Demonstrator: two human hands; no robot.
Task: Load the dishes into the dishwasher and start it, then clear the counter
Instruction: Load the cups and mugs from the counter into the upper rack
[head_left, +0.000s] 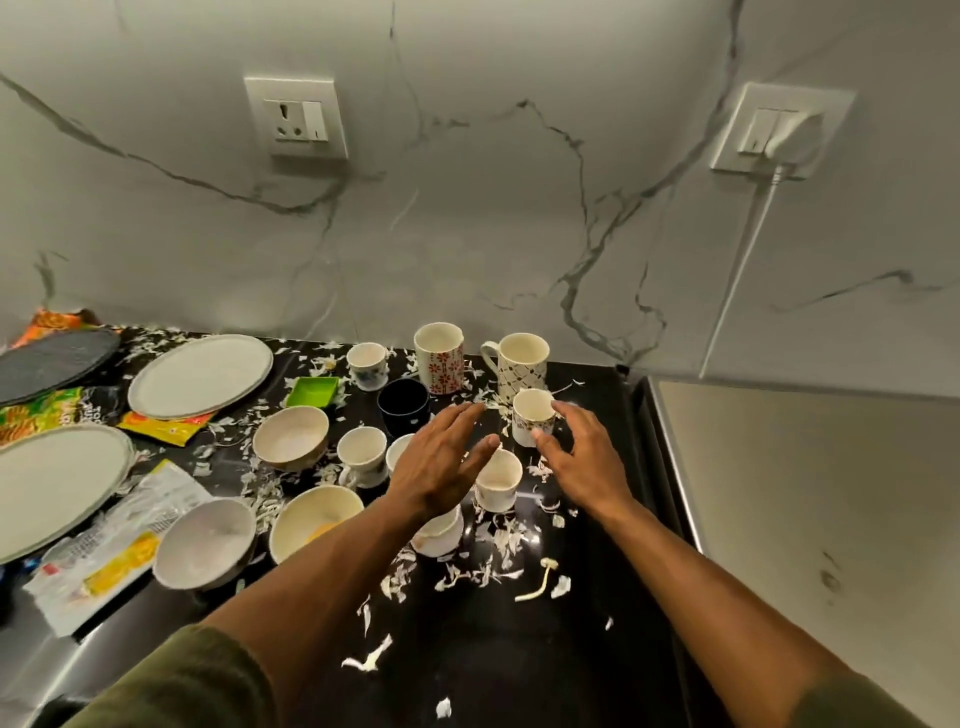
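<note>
A: Pose of the hands?

B: Both my arms reach forward over the black surface (519, 649). My left hand (441, 462) is flat, palm down, fingers spread, its grip open and holding nothing; it hovers above a small white cup (500, 480) and partly hides another cup (400, 454). My right hand (579, 457) is open too, fingers curved beside a patterned cup (532, 422); the fingertips look to be at its wall, but I cannot tell whether they press it.

A: Any legible writing?

B: None. The printed wrappers (166, 428) at left are orange, yellow and clear, their lettering too blurred to read.

A: Materials and shapes?

B: Ceramic ware, all upright on the surface. At the back, a red-flowered mug (440, 361), a diamond-patterned mug (522, 366) with a handle, and a small floral cup (368, 364). Nearer, a dark round cup (402, 408), a green square dish (311, 391), a handled white cup (362, 454), and three round bowls (292, 437) (314, 519) (205, 543). Two pale oval plates (200, 374) (57, 483) lie at left, beside a dark textured round griddle (54, 361). White vegetable peelings (467, 571) litter the glossy surface. Behind it, a veined marble wall (467, 208) carries two switch plates (296, 117) (779, 130).
</note>
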